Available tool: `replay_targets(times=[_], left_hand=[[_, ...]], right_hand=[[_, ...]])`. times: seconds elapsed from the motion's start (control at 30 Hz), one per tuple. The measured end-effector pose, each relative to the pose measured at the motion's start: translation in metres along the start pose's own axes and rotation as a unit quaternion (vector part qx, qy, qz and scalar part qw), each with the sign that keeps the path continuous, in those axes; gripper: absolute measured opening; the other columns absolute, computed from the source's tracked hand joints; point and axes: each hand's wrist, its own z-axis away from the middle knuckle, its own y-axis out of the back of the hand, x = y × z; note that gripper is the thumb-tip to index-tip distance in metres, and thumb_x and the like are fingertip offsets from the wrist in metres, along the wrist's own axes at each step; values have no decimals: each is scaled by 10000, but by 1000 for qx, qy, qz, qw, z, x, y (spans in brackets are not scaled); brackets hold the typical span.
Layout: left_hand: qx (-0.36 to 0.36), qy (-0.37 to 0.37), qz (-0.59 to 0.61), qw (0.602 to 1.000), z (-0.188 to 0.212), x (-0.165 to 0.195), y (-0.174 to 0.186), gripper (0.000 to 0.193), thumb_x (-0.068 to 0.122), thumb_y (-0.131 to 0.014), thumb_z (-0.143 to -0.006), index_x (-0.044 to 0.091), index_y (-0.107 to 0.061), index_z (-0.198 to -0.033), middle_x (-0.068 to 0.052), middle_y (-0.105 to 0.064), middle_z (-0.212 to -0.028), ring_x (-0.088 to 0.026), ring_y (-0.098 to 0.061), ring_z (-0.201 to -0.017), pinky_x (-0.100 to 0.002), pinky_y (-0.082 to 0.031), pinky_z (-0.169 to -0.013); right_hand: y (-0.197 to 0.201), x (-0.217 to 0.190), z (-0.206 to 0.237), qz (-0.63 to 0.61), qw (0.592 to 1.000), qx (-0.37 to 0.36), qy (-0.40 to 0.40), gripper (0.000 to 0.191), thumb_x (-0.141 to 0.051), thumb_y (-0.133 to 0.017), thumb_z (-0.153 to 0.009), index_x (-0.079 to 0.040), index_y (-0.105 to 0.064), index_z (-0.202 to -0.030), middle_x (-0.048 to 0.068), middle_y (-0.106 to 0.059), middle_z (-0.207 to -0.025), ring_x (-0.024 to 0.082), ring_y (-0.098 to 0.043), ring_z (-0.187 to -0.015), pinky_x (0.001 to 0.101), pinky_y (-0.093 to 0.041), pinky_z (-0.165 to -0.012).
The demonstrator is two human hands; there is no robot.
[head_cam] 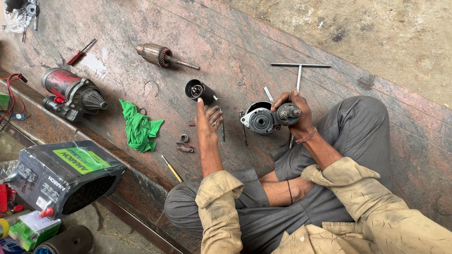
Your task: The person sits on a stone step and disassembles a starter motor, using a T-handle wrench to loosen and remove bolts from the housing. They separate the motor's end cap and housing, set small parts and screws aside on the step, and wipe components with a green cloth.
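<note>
My right hand point(297, 106) grips a grey starter motor front housing point(261, 121) by its solenoid end and holds it just above the stone slab point(226, 37). My left hand point(207, 120) is open with its fingers spread and nothing in it. It hovers over the slab right below a black cylindrical motor casing point(195, 89) that lies on its side. A long thin bolt point(222, 130) lies beside my left fingers, and another point(243, 129) lies by the housing.
On the slab lie a copper armature point(157, 55), a red-handled screwdriver point(80, 52), a red starter motor point(70, 94), a green cloth point(139, 129), small bushings point(183, 138), a yellow-handled screwdriver point(172, 168) and a T-handle wrench point(300, 70). A black battery point(66, 176) stands low left.
</note>
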Motion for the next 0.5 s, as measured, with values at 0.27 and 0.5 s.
replay_targets(times=[0.27,0.5], left_hand=[[9,7,-14,1000,-7,-5,3,838,605,-543,-919,-34,-428,-1449,-206,-704,-1159,-219,-714,-932,-321,-589,-718],[-49,-269,-256,927,50,1,-30,790,503,-661,-880,47,-437,-1486,-157,-650,-1295,-256,-653,-1147,-418,-567,-939]], right_hand=[[4,5,0,5,1000,3,4,623,-475,-352,-1148,-31,-672,-851,116,-638,-814,221,-642,-844,370,-536,-860],[3,6,-1,17,999,14,27,655,-504,-347,-1145,-32,-643,-800,104,-590,-786,218,-596,-818,366,-496,-847]])
